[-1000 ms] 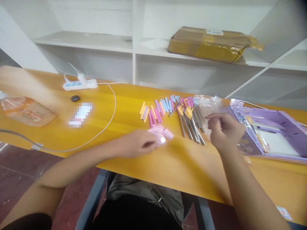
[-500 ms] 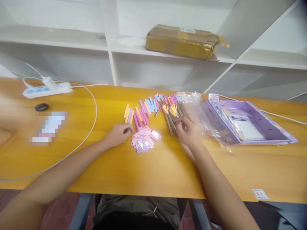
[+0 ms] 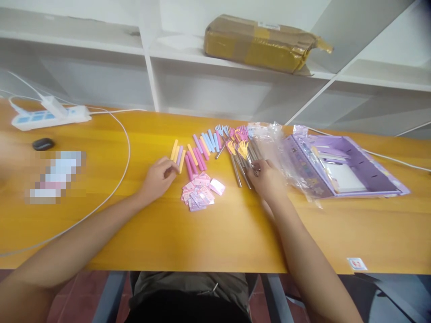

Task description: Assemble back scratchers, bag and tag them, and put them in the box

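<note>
Your left hand [image 3: 158, 180] is at the near end of a small group of yellow and purple sticks [image 3: 179, 154] lying on the counter [image 3: 188, 242]; the thumb and the first finger are bent toward each other, but I cannot tell if these fingers are fully together or if they touch a stick. Your right hand [image 3: 267, 180] is at the metal rods with claw-shaped heads [image 3: 243, 150], which lie in a bunch with their pink, yellow and blue heads toward the white shelf [image 3: 148, 58]. The fingers of this hand are bent over the lower part of the rods, and I cannot tell whether they are clamped on one (the hand itself hides much of the contact). Between your two hands there are more coloured sticks [image 3: 198, 159], in pink, yellow, purple and blue, and nearer to you lies a loose pile of small pink and lilac flat pieces [image 3: 201, 194]. Just beside the rods, on the right, is a crumpled clear bag [image 3: 267, 139], and next to it an open purple box [image 3: 384, 168]. Far to your left is a white power strip [image 3: 52, 116], and on the shelf lies a taped brown carton [image 3: 256, 42]
</note>
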A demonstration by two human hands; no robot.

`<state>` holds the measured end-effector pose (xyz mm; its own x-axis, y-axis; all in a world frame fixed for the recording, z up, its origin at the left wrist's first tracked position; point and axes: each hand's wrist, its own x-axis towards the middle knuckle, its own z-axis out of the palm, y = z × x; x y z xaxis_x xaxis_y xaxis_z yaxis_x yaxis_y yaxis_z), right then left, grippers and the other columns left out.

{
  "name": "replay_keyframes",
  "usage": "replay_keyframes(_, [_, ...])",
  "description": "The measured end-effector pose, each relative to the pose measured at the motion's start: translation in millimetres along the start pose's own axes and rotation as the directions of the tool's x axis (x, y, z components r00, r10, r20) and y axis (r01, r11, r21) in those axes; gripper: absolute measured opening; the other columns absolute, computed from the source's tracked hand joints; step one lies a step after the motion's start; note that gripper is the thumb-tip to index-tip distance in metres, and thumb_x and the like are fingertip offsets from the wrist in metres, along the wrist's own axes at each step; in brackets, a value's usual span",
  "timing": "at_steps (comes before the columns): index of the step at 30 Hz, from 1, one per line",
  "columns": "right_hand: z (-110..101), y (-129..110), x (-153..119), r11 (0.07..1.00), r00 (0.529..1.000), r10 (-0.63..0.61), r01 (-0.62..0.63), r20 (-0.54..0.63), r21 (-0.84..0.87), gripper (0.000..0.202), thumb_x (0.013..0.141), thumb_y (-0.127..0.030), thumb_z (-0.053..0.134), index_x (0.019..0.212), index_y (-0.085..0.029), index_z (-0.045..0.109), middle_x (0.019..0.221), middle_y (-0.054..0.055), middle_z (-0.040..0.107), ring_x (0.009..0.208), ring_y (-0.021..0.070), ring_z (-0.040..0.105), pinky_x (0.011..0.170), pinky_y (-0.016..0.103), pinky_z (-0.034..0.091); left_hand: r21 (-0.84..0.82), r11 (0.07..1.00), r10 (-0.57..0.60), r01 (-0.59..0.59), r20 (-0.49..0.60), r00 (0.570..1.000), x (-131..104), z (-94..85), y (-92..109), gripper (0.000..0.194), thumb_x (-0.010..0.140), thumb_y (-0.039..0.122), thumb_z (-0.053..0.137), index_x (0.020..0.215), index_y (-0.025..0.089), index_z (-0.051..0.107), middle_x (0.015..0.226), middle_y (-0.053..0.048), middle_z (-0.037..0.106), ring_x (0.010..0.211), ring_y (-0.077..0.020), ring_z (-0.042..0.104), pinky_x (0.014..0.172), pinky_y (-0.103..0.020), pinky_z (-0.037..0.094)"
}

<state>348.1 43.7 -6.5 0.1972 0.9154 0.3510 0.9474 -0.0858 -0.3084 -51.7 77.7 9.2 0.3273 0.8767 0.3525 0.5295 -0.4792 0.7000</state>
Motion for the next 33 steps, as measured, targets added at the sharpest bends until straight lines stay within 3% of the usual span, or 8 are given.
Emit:
replay_keyframes(4, [0,2,1,1.0,1.0,-0.023,0.023,0.01,-0.005,0.031,0.1,-0.044,0.065,0.112,-0.018,0.076,0.111,0.016,0.077,0.084,0.0267,0.068,0.073,0.037,0.049,0.136,0.987,0.079,-0.082,0.024,0.997,-1,2.4,0,0.025,0.099,0.012,0.057,0.106,0.021,0.08,0.106,-0.007,0.067,0.105,-0.0248,0.062,0.099,-0.041,0.051])
replay_keyframes(9, [0,2,3,1.0,0.999,-0.03,0.031,-0.013,0.005,0.027,0.1,-0.041,0.062,0.102,-0.018,0.077,0.104,0.015,0.079,0.079,0.0248,0.066,0.071,0.036,0.047,0.285,0.932,0.181,-0.224,0.17,0.969,-6,9.4,-3,0.038,0.104,0.013,0.054,0.129,0.024,0.08,0.121,-0.011,0.066,0.114,-0.0294,0.056,0.108,-0.048,0.051])
replay_keyframes(14, [-3,-4,3,0.997,0.994,-0.002,0.01,-0.114,0.072,0.024,0.097,-0.039,0.063,0.098,-0.019,0.077,0.096,0.012,0.078,0.077,0.023,0.066,0.074,0.036,0.048,0.375,0.898,0.154,-0.229,0.22,0.963,-8,9.4,0,0.03,0.103,0.014,0.057,0.123,0.02,0.079,0.117,-0.013,0.066,0.113,-0.0323,0.056,0.105,-0.05,0.051])
replay_keyframes(19, [-14,-17,-1,0.977,0.963,0.011,0.047,-0.268,0.208,0.027,0.102,-0.044,0.061,0.1,-0.02,0.073,0.088,0.007,0.075,0.068,0.0182,0.062,0.073,0.035,0.049,0.433,0.862,0.135,-0.263,0.305,0.943,-11,8.4,11,0.013,0.101,0.017,0.06,0.095,0.018,0.07,0.099,-0.011,0.063,0.099,-0.0296,0.056,0.089,-0.043,0.05])
replay_keyframes(23, [-20,-27,-6,0.965,0.955,-0.013,0.089,-0.295,0.247,0.028,0.104,-0.045,0.06,0.097,-0.021,0.073,0.083,0.006,0.074,0.066,0.0172,0.061,0.069,0.033,0.049,0.419,0.886,0.115,-0.198,0.217,0.97,-14,9.6,15,0.009,0.1,0.021,0.062,0.092,0.019,0.066,0.103,-0.01,0.057,0.095,-0.0262,0.056,0.077,-0.037,0.049])
replay_keyframes(26, [-19,-32,-10,0.951,0.958,-0.037,0.121,-0.284,0.285,0.027,0.103,-0.045,0.062,0.096,-0.022,0.073,0.081,0.005,0.074,0.064,0.017,0.061,0.066,0.033,0.049,0.399,0.897,0.133,-0.191,0.168,0.977,-12,10.4,9,0.008,0.101,0.023,0.063,0.1,0.018,0.069,0.111,-0.012,0.055,0.1,-0.0267,0.058,0.08,-0.037,0.052])
replay_keyframes(33, [-16,-40,-18,0.903,0.961,-0.036,0.149,-0.275,0.403,0.031,0.106,-0.049,0.061,0.094,-0.022,0.073,0.076,0.002,0.071,0.061,0.0159,0.061,0.062,0.033,0.05,0.371,0.892,0.174,-0.258,0.246,0.954,-9,14.0,-6,0.016,0.099,0.01,0.055,0.105,0.016,0.069,0.122,-0.014,0.057,0.1,-0.0245,0.064,0.093,-0.042,0.059])
